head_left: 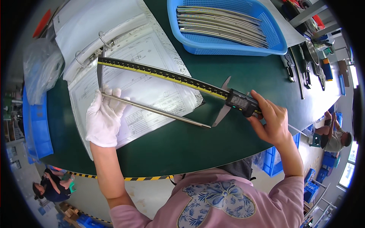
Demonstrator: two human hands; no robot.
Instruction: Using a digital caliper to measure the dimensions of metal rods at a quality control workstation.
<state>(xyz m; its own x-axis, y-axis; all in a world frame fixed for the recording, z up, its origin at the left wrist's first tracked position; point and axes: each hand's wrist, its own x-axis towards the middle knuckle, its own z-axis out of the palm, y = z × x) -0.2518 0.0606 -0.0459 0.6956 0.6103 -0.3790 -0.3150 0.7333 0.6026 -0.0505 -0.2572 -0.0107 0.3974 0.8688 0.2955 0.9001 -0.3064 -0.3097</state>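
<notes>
My left hand (104,117), in a white glove, pinches the left end of a thin metal rod (156,110) beside one jaw of a long digital caliper (163,75). The caliper slants above the rod, its jaws spread wide, and the other jaw comes down at the rod's right tip; whether it touches, I cannot tell. My bare right hand (270,119) grips the caliper by its display housing (239,101). Beneath my left hand and the rod, an open ring binder (140,72) shows line drawings on its sheets.
A blue plastic basket (228,51) with several similar rods stands at the far side of the green table (152,157). Pliers and other hand tools (308,64) lie at the right. Clear plastic bags (42,70) and a blue bin (38,129) are at the left. Two people sit farther off.
</notes>
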